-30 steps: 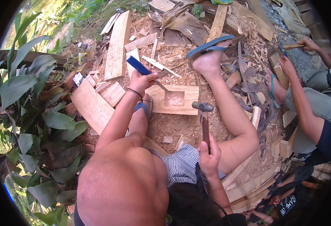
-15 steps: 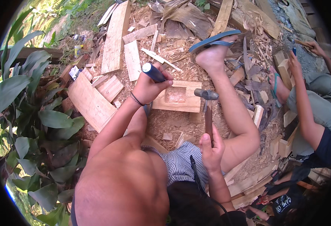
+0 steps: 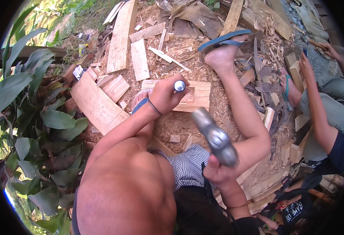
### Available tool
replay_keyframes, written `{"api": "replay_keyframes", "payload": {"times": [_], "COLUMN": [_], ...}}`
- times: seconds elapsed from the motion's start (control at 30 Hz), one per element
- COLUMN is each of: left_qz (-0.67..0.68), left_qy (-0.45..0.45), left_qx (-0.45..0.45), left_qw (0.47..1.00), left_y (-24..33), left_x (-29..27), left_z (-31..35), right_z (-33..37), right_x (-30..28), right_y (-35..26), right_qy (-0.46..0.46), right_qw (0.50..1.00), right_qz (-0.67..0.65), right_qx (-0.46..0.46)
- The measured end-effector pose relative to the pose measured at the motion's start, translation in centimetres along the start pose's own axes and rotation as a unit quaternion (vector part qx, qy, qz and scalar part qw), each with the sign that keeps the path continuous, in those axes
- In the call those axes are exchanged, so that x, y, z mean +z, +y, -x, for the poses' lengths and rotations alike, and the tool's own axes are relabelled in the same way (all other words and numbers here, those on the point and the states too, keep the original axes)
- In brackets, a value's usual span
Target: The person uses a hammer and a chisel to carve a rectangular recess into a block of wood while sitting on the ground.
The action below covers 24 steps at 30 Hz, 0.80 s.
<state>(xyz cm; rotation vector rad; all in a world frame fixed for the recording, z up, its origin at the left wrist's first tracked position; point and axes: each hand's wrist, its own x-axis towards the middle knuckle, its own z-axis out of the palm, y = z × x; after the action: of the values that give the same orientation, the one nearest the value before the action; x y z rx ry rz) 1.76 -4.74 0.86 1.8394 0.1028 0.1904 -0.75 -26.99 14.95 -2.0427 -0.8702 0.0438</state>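
Your left hand [image 3: 165, 96] covers most of the blue-handled tool [image 3: 179, 86]; its working end is hidden. That hand also obscures part of the recess [image 3: 189, 93]. Your hammer [image 3: 215, 137] is blurred, its handle concealed. At right, the dark rim cuts off a co-worker [image 3: 318, 111]; the far plank [image 3: 121, 39] leaves the top edge.

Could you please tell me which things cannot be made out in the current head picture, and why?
All in the head view:
Tool in the left hand: its lower end is hidden by that hand.
Recess in the board: partly covered by the left hand.
Hammer in the right hand: head blurred, probably by motion; head and hand hide the handle.
Co-worker: cut off by the dark right rim.
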Motion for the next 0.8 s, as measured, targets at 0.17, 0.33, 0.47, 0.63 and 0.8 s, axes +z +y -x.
{"api": "replay_keyframes", "payload": {"times": [0.17, 0.33, 0.47, 0.63, 0.8], "left_qz": [-0.012, 0.05, 0.089, 0.012, 0.102], "left_qy": [-0.023, 0.021, 0.008, 0.023, -0.021], "left_qx": [-0.017, -0.028, -0.099, -0.06, -0.059], "left_qw": [1.0, 0.998, 0.991, 0.998, 0.993], "left_y": [-0.2, -1.6, -1.7, -1.1, 0.7], "left_x": [-0.1, -0.5, -0.7, -0.8, -1.3], "left_z": [0.0, -0.4, -0.7, -0.8, -1.4], "right_z": [-1.4, -2.1, -1.2, -0.9, 1.6], "right_x": [1.0, 0.3, 0.4, 0.7, 3.2], "right_y": [0.4, 1.3, 2.2, 2.3, 5.3], "right_qy": [-0.016, -0.131, -0.059, -0.017, -0.138], "right_qw": [0.997, 0.969, 0.967, 0.946, 0.907], "right_qz": [0.06, 0.073, 0.003, -0.021, 0.147], "right_qx": [0.056, 0.197, 0.248, 0.324, 0.37]}}
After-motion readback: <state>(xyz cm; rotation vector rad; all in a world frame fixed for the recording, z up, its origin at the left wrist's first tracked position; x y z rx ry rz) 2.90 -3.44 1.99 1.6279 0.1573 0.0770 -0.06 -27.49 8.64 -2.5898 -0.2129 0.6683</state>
